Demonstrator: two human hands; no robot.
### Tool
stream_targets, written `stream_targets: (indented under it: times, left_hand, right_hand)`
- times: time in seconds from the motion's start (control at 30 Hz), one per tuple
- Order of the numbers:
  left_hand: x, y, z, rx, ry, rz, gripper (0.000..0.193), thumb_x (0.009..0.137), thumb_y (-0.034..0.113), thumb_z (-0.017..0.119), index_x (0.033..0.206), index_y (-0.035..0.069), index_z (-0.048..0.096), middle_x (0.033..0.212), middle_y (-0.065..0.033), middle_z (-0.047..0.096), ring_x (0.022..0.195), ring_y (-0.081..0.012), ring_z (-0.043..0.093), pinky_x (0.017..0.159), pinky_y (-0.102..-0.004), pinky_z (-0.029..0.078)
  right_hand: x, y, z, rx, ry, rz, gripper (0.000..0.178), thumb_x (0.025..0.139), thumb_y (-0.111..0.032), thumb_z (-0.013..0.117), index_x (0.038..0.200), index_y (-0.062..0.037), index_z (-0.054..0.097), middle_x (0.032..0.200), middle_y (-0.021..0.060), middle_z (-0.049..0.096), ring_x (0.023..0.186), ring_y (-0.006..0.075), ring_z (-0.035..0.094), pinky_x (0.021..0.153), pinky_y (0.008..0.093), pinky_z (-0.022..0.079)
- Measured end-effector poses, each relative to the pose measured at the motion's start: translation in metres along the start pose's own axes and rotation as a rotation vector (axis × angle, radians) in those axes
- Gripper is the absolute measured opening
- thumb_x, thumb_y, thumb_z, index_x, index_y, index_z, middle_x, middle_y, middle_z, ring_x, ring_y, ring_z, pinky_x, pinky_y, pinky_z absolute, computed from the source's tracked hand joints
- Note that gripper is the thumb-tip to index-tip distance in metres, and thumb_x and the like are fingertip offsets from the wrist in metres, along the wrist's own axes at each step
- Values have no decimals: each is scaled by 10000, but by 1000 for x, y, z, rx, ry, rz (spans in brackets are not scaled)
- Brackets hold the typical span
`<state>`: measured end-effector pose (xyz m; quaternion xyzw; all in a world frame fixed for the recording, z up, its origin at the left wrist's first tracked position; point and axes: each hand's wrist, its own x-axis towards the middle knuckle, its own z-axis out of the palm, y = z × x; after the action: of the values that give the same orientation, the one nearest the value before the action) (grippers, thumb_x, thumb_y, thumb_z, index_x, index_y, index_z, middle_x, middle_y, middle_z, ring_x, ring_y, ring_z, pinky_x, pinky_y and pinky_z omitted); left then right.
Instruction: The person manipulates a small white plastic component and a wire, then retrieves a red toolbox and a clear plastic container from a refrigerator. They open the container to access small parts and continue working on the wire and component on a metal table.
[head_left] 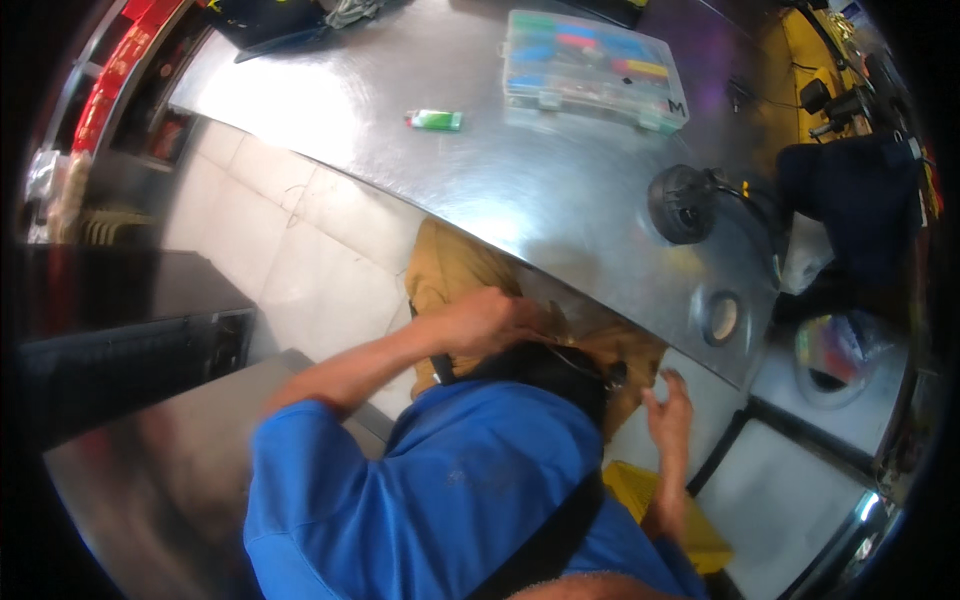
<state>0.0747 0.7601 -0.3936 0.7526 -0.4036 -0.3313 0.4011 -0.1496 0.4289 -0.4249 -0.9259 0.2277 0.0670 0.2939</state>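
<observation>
My left hand point(490, 320) is blurred, its fingers curled on the top of a black bag-like thing point(545, 372) in my lap, just under the edge of the metal table point(560, 190). A black strap hangs below that hand. A thin wire arcs over the black thing to a small round piece point(616, 375). To the right, my right hand point(670, 408) is raised with fingers apart and holds nothing. I wear a blue shirt with a black strap across the chest, and tan trousers show under the table.
On the table lie a clear compartment box of coloured parts point(590, 65), a green lighter point(435, 120), a round black device point(685, 205) and a tape roll point(722, 318). A yellow object point(690, 525) is below my right hand. A black cabinet point(130, 340) stands left.
</observation>
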Motion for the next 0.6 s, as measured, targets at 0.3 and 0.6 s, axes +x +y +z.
stream_targets:
  times: [0.3,0.6]
  left_hand:
    - [-2,3,-30,-30,60,-55,143,908,166,663,988,49,657,869,-159,692,801,-345,682,693,-421,534]
    - [28,34,3,23,-72,6,165,905,172,674,1011,48,653,884,-163,701,800,-331,690,681,-405,539]
  right_hand:
    - [-9,11,-1,117,5,10,135,888,-128,686,911,4,674,829,139,638,738,291,603,697,371,482]
    - [13,-129,25,260,-173,-266,352,853,-228,745,1118,-21,641,1062,176,658,991,327,632,880,412,489]
